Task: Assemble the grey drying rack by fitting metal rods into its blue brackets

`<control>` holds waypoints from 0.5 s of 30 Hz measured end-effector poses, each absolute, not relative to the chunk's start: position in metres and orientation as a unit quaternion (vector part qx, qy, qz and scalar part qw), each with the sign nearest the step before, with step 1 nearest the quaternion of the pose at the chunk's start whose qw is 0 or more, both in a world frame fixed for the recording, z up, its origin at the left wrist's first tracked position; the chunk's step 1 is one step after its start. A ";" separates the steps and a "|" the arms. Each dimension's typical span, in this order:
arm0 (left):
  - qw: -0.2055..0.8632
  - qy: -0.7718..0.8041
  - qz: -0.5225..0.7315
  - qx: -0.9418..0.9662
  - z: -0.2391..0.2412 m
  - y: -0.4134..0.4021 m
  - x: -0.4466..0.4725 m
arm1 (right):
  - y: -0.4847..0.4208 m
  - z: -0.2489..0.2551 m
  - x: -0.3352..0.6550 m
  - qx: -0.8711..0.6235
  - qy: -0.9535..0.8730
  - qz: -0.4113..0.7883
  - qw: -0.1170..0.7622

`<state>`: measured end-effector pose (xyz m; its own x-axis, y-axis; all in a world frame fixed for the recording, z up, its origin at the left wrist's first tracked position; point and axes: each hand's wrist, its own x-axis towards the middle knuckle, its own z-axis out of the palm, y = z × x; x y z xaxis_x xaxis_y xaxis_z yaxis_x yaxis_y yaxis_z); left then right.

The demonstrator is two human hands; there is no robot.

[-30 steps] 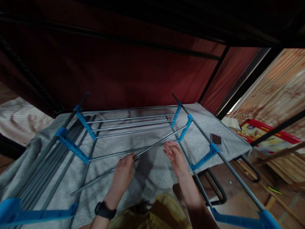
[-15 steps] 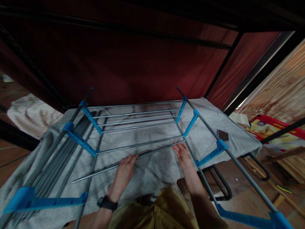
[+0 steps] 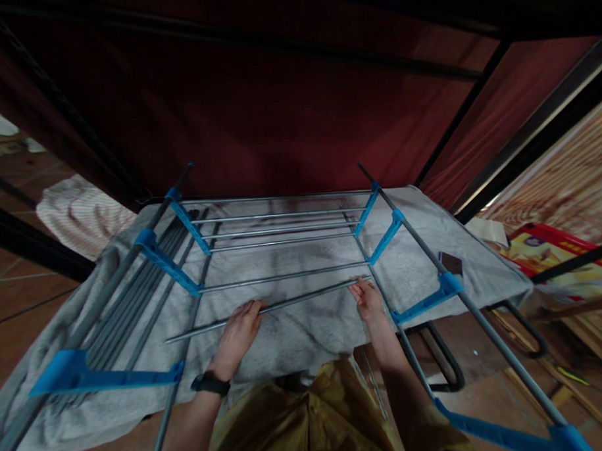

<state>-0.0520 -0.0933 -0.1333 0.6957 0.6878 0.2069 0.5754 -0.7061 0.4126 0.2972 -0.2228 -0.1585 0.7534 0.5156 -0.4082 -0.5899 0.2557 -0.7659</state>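
Observation:
A thin grey metal rod (image 3: 303, 296) slants across the lower middle, its left end lower and crossing over the left side pole. My left hand (image 3: 243, 327) is closed around the rod left of its middle. At its right end, my right hand (image 3: 367, 298) pinches the rod between thumb and fingers. Around both hands stands a rack frame of grey poles with blue plastic brackets (image 3: 171, 261). Several crossbars (image 3: 281, 231) span its far part. Close to the rod's right end is a blue bracket (image 3: 385, 237) on the right side.
A grey cloth (image 3: 295, 344) covers the table under the rack. Several loose grey tubes (image 3: 136, 303) lie along the left. A phone (image 3: 450, 263) rests on the cloth at right, and a red-and-yellow box (image 3: 559, 253) is beyond. Dark red fabric (image 3: 278, 134) hangs behind.
The view has shifted slightly. The rod's left end sticks out less past the left side pole. My left hand has slid a little left; my right fingers have drawn closer around the rod's end.

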 end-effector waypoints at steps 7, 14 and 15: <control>0.120 0.400 0.155 0.895 -0.142 -0.090 -0.059 | -0.230 -0.165 0.320 -0.512 0.037 0.347 0.785; 0.066 0.438 0.125 0.888 -0.138 -0.100 -0.065 | -0.247 -0.191 0.331 -0.537 0.032 0.335 0.773; 0.063 0.439 0.123 0.888 -0.137 -0.101 -0.066 | -0.249 -0.193 0.333 -0.545 0.036 0.334 0.768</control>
<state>-0.0659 -0.1013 -0.1374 0.5838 0.7953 0.1635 0.7644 -0.6062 0.2194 0.3329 -0.2485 -0.1932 0.7742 0.4740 -0.4194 -0.5525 0.1829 -0.8132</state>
